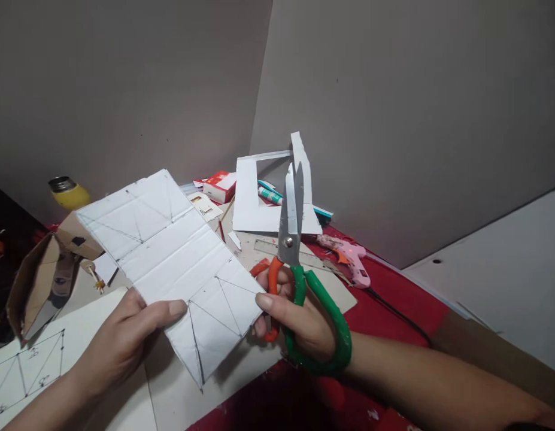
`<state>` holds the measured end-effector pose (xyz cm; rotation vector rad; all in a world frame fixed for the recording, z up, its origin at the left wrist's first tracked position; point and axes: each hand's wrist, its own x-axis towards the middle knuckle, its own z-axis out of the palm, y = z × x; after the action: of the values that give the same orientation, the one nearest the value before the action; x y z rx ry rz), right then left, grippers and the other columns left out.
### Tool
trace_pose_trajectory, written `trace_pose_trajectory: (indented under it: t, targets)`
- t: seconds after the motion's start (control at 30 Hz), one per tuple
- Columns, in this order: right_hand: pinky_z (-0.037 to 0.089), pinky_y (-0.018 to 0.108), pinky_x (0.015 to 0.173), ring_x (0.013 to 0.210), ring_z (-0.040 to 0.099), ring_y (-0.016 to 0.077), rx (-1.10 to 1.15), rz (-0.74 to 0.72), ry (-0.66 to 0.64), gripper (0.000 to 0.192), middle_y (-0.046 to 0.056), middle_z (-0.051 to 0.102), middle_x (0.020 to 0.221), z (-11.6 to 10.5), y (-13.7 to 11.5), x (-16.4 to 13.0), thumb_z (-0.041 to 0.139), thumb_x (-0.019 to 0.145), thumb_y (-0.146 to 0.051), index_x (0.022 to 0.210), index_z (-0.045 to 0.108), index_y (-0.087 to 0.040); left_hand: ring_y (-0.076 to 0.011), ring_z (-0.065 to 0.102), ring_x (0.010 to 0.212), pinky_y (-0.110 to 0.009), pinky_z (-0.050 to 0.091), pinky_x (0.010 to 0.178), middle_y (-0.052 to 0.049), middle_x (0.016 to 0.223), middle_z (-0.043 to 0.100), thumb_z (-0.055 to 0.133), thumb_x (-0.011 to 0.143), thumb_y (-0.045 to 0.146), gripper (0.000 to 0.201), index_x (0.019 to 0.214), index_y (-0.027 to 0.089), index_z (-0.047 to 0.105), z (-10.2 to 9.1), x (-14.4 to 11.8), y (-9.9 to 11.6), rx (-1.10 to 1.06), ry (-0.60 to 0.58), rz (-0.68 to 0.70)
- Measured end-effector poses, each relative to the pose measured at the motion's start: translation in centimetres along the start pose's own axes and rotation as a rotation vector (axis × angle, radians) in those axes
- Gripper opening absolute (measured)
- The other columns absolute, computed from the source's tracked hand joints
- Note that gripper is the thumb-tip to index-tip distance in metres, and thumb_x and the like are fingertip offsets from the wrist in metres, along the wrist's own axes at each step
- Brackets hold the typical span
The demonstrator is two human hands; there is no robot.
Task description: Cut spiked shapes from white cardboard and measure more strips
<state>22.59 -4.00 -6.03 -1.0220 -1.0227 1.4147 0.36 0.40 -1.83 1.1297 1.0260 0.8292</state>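
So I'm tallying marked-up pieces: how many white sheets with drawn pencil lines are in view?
2. One lined cardboard sheet is held up by the left hand, beside the scissors in the right hand. Another lined sheet lies at bottom left. More may be hidden underneath.

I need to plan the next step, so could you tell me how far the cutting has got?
Done: the white card carries its pencilled lines. In hand: the left hand holds it while the right hand grips the scissors, blades raised clear. Left: no cut along those lines shows.
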Motion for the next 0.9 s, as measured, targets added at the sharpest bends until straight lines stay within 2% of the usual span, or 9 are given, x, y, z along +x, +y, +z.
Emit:
trace_pose_trajectory:
  t: [0.1, 0.23, 0.4, 0.53, 0.67, 0.7, 0.8, 0.87, 0.9]
  targets:
    - [0.041, 0.021, 0.042, 0.042, 0.057, 0.0126, -0.028, -0.045, 0.044, 0.037, -0.002, 0.064, 0.051, 0.2, -0.3, 0.0, 0.068, 0.075, -0.048, 0.084, 0.047, -0.02, -0.0285, 0.069, 0.089, -0.039, 0.052, 0.085, -0.009, 0.098, 0.076, 0.075, 0.071, 0.04, 0.034, 0.098, 0.02, 0.074, 1.2, -0.6, -0.5, -0.157, -0.057, -0.073]
    - [0.043, 0.022, 0.043, 0.045, 0.061, 0.0141, -0.031, -0.101, 0.077, 0.037, -0.002, 0.064, 0.057, 0.2, -0.5, 0.0, 0.069, 0.075, -0.049, 0.083, 0.046, -0.02, -0.0247, 0.069, 0.077, -0.034, 0.055, 0.071, -0.012, 0.086, 0.076, 0.077, 0.072, 0.04, 0.035, 0.096, 0.016, 0.074, 2.9, -1.2, -1.4, -0.044, -0.131, -0.178]
    - [0.046, 0.024, 0.05, 0.051, 0.061, 0.014, -0.042, -0.096, -0.001, 0.037, -0.003, 0.061, 0.057, -0.2, 0.3, -0.1, 0.068, 0.079, -0.049, 0.088, 0.047, -0.02, -0.0195, 0.067, 0.065, -0.032, 0.054, 0.07, -0.008, 0.073, 0.075, 0.077, 0.073, 0.034, 0.024, 0.086, 0.015, 0.073, 3.9, -1.6, -1.5, 0.02, -0.019, -0.202]
    - [0.04, 0.022, 0.048, 0.05, 0.048, 0.0103, -0.127, -0.107, -0.034, 0.035, -0.004, 0.054, 0.06, -0.9, 0.4, -0.1, 0.061, 0.085, -0.052, 0.09, 0.05, -0.019, -0.0168, 0.064, 0.062, -0.028, 0.053, 0.069, -0.004, 0.061, 0.07, 0.077, 0.073, 0.034, 0.021, 0.067, 0.016, 0.067, 3.3, -1.2, -1.0, 0.011, 0.072, -0.134]
    - [0.031, 0.023, 0.044, 0.047, 0.036, 0.0098, -0.251, -0.095, -0.124, 0.04, -0.005, 0.042, 0.057, -2.2, -0.7, -0.6, 0.042, 0.094, -0.057, 0.08, 0.049, -0.02, -0.014, 0.061, 0.06, -0.025, 0.051, 0.065, -0.003, 0.062, 0.068, 0.076, 0.075, 0.031, 0.019, 0.069, 0.016, 0.067, 1.8, -0.5, -0.3, -0.016, 0.11, -0.006]
    - [0.032, 0.024, 0.045, 0.05, 0.036, 0.0107, -0.35, -0.07, -0.183, 0.041, -0.004, 0.042, 0.059, -2.6, -1.1, -0.9, 0.043, 0.093, -0.057, 0.077, 0.049, -0.02, -0.0136, 0.06, 0.059, -0.025, 0.051, 0.064, -0.002, 0.062, 0.068, 0.076, 0.076, 0.031, 0.017, 0.071, 0.016, 0.067, 1.5, -0.4, -0.1, -0.039, 0.106, 0.017]
    - [0.046, 0.028, 0.058, 0.063, 0.05, 0.017, -0.639, -0.063, -0.353, 0.041, 0.003, 0.054, 0.07, -4.0, -1.7, -2.2, 0.044, 0.091, -0.057, 0.081, 0.057, -0.02, -0.0131, 0.059, 0.06, -0.024, 0.051, 0.063, -0.001, 0.064, 0.067, 0.074, 0.078, 0.03, 0.016, 0.076, 0.017, 0.067, 0.7, -0.2, 0.5, -0.093, 0.104, 0.069]
    - [0.053, 0.033, 0.072, 0.081, 0.061, 0.0239, -0.766, -0.027, -0.297, 0.041, 0.01, 0.065, 0.092, -4.7, -1.7, -3.2, 0.051, 0.088, -0.056, 0.104, 0.064, -0.02, -0.0132, 0.059, 0.059, -0.025, 0.052, 0.062, -0.001, 0.064, 0.067, 0.074, 0.078, 0.03, 0.016, 0.076, 0.017, 0.066, 0.5, -0.3, 0.8, -0.103, 0.13, 0.095]
    - [0.054, 0.035, 0.074, 0.085, 0.063, 0.026, -0.816, 0.006, -0.311, 0.044, 0.012, 0.067, 0.099, -4.9, -1.7, -3.5, 0.054, 0.087, -0.054, 0.113, 0.064, -0.021, -0.0132, 0.059, 0.058, -0.025, 0.052, 0.062, -0.001, 0.065, 0.067, 0.075, 0.077, 0.03, 0.016, 0.076, 0.017, 0.066, 0.4, -0.3, 0.9, -0.104, 0.15, 0.102]
